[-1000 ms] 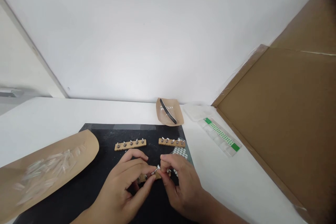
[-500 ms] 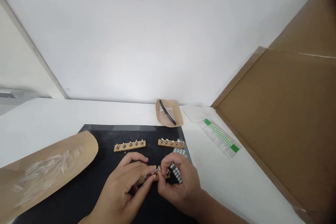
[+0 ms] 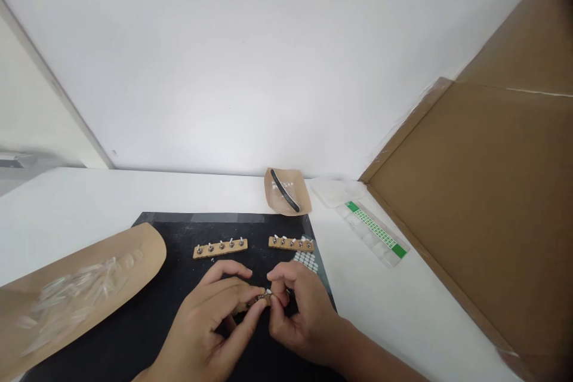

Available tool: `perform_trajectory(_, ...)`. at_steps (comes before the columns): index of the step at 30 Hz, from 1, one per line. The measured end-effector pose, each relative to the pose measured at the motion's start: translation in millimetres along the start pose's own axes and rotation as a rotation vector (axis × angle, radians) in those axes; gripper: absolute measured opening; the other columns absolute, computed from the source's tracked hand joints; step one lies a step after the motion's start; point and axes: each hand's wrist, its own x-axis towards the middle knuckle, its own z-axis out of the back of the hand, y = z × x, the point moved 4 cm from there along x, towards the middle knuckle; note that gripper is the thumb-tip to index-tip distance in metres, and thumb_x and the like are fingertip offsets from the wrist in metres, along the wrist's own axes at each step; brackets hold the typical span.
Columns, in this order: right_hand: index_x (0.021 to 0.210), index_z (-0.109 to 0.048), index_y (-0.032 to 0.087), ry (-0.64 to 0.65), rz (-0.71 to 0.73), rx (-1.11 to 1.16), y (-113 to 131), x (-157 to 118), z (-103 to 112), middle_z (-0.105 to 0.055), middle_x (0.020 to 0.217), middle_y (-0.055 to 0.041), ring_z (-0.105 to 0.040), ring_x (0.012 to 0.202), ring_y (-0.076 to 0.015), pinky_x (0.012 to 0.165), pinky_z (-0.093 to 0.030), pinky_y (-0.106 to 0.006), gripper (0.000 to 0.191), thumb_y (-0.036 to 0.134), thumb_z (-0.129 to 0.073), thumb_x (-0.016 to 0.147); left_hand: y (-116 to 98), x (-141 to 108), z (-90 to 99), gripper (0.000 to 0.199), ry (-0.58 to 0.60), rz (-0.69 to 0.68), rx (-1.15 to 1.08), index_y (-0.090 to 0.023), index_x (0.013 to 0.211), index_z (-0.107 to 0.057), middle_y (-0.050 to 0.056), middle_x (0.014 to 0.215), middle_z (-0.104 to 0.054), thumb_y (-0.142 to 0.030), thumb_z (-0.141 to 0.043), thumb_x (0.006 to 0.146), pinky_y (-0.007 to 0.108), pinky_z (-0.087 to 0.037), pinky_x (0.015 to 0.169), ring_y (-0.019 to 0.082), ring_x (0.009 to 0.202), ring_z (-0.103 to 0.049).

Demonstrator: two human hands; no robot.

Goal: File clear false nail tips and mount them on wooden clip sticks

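Note:
Low on the black mat, both hands meet over a short cork-coloured strip, largely hidden by fingers. Thumb and fingertips of my left hand pinch a small metal holder on that strip. A small white piece shows on top between the hands. My right hand has its thumb and index finger closed at the strip's right part; what lies between them is hidden. Behind them are two similar strips, a left strip and a right strip, each with several metal holders carrying small white pieces.
A long brown paper tray of clear nail tips lies left. At the back, a small paper tray holds a black curved nail file. White adhesive tabs lie beside my right hand. A green-marked clear case and cardboard stand right.
My right fingertips have shifted slightly and lowered against the strip, and the white piece between the hands now sits differently. The left hand has hardly moved.

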Motion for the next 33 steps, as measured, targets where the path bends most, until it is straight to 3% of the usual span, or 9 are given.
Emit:
perform_trajectory(6,0.126,-0.048,0.025,0.01,0.066,0.006,9,6,9,-0.052,0.075,0.0066,-0.054,0.063,-0.0154,0.069,-0.046,-0.03,0.051,0.004,-0.054,0.08,16,-4,5.0,0.013,-0.055,0.109,-0.008,-0.02,0.108,-0.077,0.007,0.088,-0.081,-0.014,-0.07,0.099,0.014,-0.06,0.049,0.024,0.103,-0.074)
perform_trajectory(10,0.116,-0.05,0.027,-0.059,-0.058,-0.003,-10,9,24,-0.052,0.077,0.0056,-0.056,0.066,-0.0163,0.069,-0.047,-0.031,0.036,0.009,-0.059,0.087,18,-6,2.7,0.016,-0.055,0.093,-0.042,-0.021,0.111,-0.077,0.007,0.092,-0.082,-0.013,-0.071,0.099,0.012,-0.056,0.047,0.023,0.106,-0.073)
perform_trajectory(12,0.117,-0.049,0.027,-0.073,-0.095,-0.007,-23,10,30,-0.053,0.08,0.0049,-0.057,0.067,-0.0162,0.07,-0.049,-0.031,0.032,0.011,-0.059,0.091,16,-5,1.3,0.017,-0.046,0.068,-0.046,-0.021,0.112,-0.077,0.005,0.089,-0.081,-0.012,-0.071,0.099,0.015,-0.06,0.052,0.023,0.106,-0.074)
perform_trajectory(15,0.119,-0.047,0.026,-0.089,-0.156,-0.02,-41,13,38,-0.053,0.083,0.0038,-0.058,0.069,-0.0163,0.068,-0.049,-0.03,0.027,0.013,-0.056,0.097,15,-4,0.9,0.016,-0.05,0.028,-0.041,-0.022,0.111,-0.075,0.002,0.084,-0.08,-0.012,-0.072,0.099,0.032,-0.07,0.081,0.023,0.103,-0.076)
perform_trajectory(17,0.119,-0.047,0.025,-0.091,-0.183,-0.031,-49,15,42,-0.053,0.084,0.0035,-0.057,0.07,-0.0164,0.067,-0.048,-0.029,0.025,0.014,-0.055,0.098,15,-5,1.1,0.015,-0.054,0.022,-0.039,-0.022,0.11,-0.074,0.001,0.083,-0.08,-0.012,-0.072,0.099,0.042,-0.068,0.096,0.024,0.101,-0.077)
perform_trajectory(24,0.096,-0.051,0.025,0.014,-0.259,-0.069,-61,20,47,-0.053,0.08,0.0036,-0.054,0.065,-0.0144,0.06,-0.042,-0.026,0.011,0.015,-0.056,0.099,11,-3,2.1,0.017,-0.078,-0.026,-0.027,-0.02,0.111,-0.075,0.004,0.088,-0.08,-0.009,-0.07,0.099,0.047,-0.067,0.099,0.026,0.103,-0.077)
perform_trajectory(28,0.108,-0.046,0.025,0.034,-0.302,-0.072,-67,22,48,-0.046,0.072,0.0076,-0.05,0.056,-0.0141,0.054,-0.04,-0.025,0.004,0.022,-0.047,0.106,5,0,2.7,0.019,-0.089,-0.083,0.001,-0.019,0.114,-0.074,0.004,0.089,-0.08,-0.008,-0.068,0.1,0.045,-0.068,0.096,0.023,0.092,-0.078)
perform_trajectory(33,0.116,-0.048,0.025,0.056,-0.338,-0.141,-76,39,56,-0.044,0.063,0.0096,-0.05,0.051,-0.0165,0.054,-0.036,-0.027,0.01,0.031,-0.043,0.11,1,-1,1.6,0.02,-0.077,-0.128,0.012,-0.017,0.115,-0.074,0.003,0.086,-0.079,-0.006,-0.067,0.1,0.042,-0.066,0.096,0.018,0.079,-0.075)
